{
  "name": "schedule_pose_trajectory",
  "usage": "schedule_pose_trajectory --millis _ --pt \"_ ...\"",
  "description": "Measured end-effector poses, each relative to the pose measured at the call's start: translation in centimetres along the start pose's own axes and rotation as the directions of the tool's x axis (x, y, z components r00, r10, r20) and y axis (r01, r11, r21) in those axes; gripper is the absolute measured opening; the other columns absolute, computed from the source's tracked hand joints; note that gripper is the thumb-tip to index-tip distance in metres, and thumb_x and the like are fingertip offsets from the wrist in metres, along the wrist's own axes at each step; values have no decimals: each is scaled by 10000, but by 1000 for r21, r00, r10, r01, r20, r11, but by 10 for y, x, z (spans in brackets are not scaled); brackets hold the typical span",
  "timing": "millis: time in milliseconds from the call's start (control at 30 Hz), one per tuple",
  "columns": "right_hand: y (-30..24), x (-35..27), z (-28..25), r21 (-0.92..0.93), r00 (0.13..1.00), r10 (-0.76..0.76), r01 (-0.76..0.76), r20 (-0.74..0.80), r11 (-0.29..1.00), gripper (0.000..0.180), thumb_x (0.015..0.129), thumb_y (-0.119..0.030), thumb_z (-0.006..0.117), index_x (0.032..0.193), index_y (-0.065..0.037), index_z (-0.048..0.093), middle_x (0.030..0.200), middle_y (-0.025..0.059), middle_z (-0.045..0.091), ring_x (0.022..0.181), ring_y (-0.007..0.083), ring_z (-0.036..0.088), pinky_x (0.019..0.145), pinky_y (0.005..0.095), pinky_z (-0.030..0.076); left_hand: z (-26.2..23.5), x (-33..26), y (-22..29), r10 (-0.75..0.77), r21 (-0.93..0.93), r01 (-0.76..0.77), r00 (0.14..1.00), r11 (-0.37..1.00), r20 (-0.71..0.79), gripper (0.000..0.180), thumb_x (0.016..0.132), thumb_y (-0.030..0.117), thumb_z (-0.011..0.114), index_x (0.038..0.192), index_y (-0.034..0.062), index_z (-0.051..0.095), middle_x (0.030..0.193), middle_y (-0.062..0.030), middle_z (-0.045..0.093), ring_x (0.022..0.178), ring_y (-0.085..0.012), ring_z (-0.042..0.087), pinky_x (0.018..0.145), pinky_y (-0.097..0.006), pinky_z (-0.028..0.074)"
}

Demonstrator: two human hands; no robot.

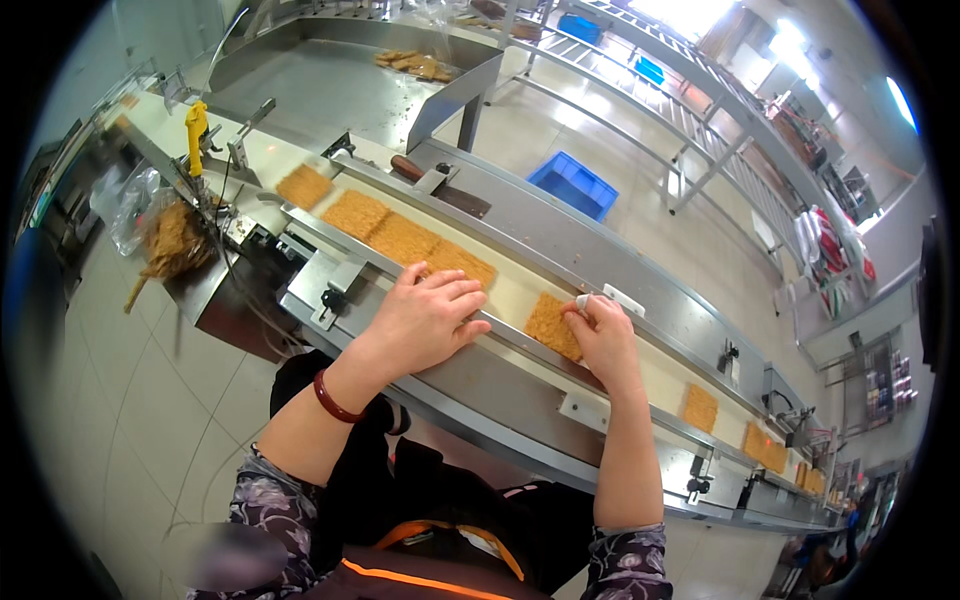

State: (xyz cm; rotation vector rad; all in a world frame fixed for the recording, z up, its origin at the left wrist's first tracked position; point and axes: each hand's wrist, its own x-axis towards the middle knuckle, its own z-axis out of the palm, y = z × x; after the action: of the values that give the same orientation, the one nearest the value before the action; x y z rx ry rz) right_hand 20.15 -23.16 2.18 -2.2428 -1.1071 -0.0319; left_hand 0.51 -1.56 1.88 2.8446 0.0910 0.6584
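Golden-brown, crumbly-looking square slabs, whose exact kind I cannot make out, lie in a row on a pale conveyor belt [510, 297]. My left hand [432, 318] rests palm down over the near rail, fingers loosely spread. Its fingertips are by the near edge of several slabs lying close together [405, 238]. Farther right, my right hand [605, 338] has its fingers bunched at the right edge of a single slab [552, 325]. Something small and white covers one of its fingertips. The hand partly hides that slab's edge.
A metal tray table [310, 75] stands behind the belt, with brown pieces on it. A brown-handled blade [440, 188] lies along the far rail. More slabs [700, 408] sit down the belt to the right. A blue crate [573, 186] stands on the floor beyond.
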Motion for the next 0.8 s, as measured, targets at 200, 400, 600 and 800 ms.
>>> schedule_pose_trajectory --millis 200,400,600,800 --pt "6 3 -11 -100 967 38 -66 -253 993 186 970 -227 692 902 -58 730 879 98 705 853 316 674 783 432 520 1 3 11 96 -115 -107 991 988 -96 346 940 353 746 1213 146 697 1315 -53 692 1267 -250 632 1101 -473 443" --pt "-6 8 -7 37 977 69 -62 -202 997 205 965 -193 689 887 -4 704 898 144 696 867 371 664 785 445 509 4 -5 -6 -42 10 42 999 999 -22 351 994 424 657 1209 151 703 1305 -66 696 1304 -235 608 1116 -483 408" --pt "-1 -7 -11 -315 995 41 -68 -92 947 188 954 -217 696 898 -38 687 897 135 701 894 347 664 790 476 505 27 -3 3 -38 36 40 997 999 -71 409 993 476 628 1183 124 715 1293 -68 706 1315 -226 592 1125 -545 387" --pt "-8 -9 -10 -361 992 125 -128 -31 924 208 934 -286 721 993 -89 688 893 87 720 903 304 690 796 476 505 26 -6 2 -82 76 93 988 993 -129 374 979 469 643 1062 114 725 1177 -68 701 1239 -242 608 1132 -597 395"
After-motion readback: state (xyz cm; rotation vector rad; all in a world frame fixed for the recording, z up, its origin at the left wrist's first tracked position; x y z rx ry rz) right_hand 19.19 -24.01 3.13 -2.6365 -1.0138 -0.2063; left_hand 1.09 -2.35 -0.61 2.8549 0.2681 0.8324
